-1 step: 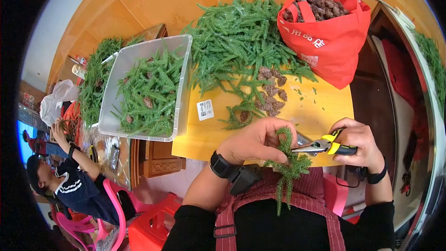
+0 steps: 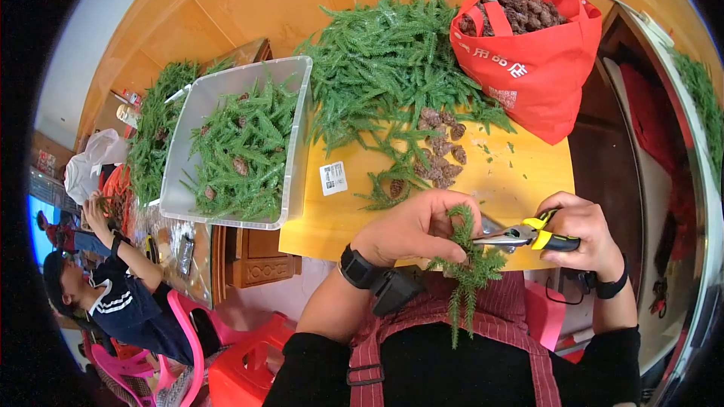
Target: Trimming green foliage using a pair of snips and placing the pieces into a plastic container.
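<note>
Between the thumb and fingers of my left hand (image 2: 422, 232) is a green artificial pine sprig (image 2: 475, 275), its tips hanging over my apron. My right hand (image 2: 579, 234) grips long-nose pliers (image 2: 549, 235) with yellow and black handles. The pliers' jaws point left and meet the sprig beside my left fingertips; what they pinch there is too small to make out. Just beyond my hands, several brown pine cones (image 2: 437, 169) lie in a loose group on the yellow tabletop (image 2: 539, 173). Left of them is another sprig with a cone (image 2: 396, 188) on it.
A clear plastic bin (image 2: 300, 143) holds sprigs with cones. Behind lies a big heap of green sprigs (image 2: 385, 60), beside a red bag (image 2: 532, 68) full of cones. A white label (image 2: 332, 179) lies near the bin. At far left another person (image 2: 124, 294) sits at a second table.
</note>
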`<act>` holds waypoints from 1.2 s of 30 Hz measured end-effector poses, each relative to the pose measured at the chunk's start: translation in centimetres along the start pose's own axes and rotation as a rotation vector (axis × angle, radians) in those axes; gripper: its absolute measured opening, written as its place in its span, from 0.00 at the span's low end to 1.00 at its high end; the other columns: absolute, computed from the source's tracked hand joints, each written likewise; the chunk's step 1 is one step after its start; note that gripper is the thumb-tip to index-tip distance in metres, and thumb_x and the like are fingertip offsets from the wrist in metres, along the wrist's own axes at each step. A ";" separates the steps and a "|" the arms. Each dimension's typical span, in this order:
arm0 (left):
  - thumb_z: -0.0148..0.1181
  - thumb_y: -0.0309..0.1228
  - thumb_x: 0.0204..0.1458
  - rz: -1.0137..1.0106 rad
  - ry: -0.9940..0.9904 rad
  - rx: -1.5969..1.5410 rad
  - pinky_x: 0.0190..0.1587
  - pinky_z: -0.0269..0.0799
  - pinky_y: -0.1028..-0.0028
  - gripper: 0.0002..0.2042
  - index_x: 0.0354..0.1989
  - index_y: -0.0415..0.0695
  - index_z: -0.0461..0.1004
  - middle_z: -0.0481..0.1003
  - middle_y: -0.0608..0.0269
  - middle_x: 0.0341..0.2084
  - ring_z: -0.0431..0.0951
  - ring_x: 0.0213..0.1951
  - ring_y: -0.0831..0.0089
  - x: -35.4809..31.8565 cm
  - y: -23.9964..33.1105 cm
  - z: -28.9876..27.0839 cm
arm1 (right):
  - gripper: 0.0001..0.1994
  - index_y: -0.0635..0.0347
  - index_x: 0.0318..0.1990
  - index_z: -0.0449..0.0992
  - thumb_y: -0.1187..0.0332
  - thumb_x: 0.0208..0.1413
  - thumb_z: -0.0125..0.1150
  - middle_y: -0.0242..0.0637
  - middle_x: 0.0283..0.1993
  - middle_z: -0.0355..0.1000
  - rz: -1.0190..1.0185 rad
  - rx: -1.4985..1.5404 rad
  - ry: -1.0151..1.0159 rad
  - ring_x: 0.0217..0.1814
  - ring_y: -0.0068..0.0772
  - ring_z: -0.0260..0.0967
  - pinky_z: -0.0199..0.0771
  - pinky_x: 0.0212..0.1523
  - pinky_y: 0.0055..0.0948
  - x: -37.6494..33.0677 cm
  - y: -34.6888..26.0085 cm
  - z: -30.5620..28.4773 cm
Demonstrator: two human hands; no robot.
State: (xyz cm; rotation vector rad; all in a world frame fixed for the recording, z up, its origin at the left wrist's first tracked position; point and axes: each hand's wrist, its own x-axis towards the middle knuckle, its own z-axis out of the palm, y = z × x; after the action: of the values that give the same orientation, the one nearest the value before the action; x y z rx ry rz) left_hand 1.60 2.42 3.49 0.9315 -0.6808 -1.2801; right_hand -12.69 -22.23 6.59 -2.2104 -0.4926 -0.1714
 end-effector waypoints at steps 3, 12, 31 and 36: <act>0.68 0.22 0.33 0.028 0.073 -0.001 0.38 0.66 0.80 0.16 0.31 0.39 0.68 0.72 0.64 0.30 0.72 0.33 0.78 -0.2 0.5 0.1 | 0.12 0.60 0.19 0.69 0.67 0.37 0.69 0.37 0.21 0.68 0.013 -0.042 0.013 0.33 0.44 0.71 0.72 0.36 0.35 0.0 -0.2 0.1; 0.63 0.18 0.42 0.265 0.419 0.438 0.31 0.67 0.80 0.11 0.32 0.39 0.68 0.71 0.67 0.29 0.71 0.33 0.81 0.2 0.4 1.0 | 0.12 0.63 0.19 0.67 0.69 0.37 0.65 0.40 0.18 0.64 0.220 -0.190 0.099 0.26 0.45 0.68 0.67 0.27 0.33 -0.5 -1.5 0.6; 0.63 0.16 0.40 0.168 0.416 0.191 0.39 0.67 0.80 0.12 0.33 0.40 0.68 0.71 0.63 0.33 0.71 0.35 0.79 -0.9 1.1 0.8 | 0.17 0.63 0.23 0.71 0.56 0.40 0.64 0.41 0.27 0.74 0.283 0.113 0.026 0.41 0.42 0.68 0.65 0.45 0.34 -1.1 -1.7 -0.9; 0.64 0.18 0.35 0.133 0.268 0.237 0.41 0.65 0.76 0.14 0.31 0.41 0.68 0.71 0.62 0.32 0.70 0.37 0.75 -1.1 1.0 0.0 | 0.17 0.62 0.20 0.68 0.57 0.40 0.64 0.39 0.28 0.75 0.239 0.101 0.149 0.41 0.41 0.68 0.64 0.46 0.36 -0.4 -1.1 -1.4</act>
State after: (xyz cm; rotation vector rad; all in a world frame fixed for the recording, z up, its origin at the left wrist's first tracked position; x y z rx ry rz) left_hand 1.87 3.54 4.42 1.2062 -0.6785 -0.9486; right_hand -13.50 -22.82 8.20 -2.1178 -0.1499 -0.1783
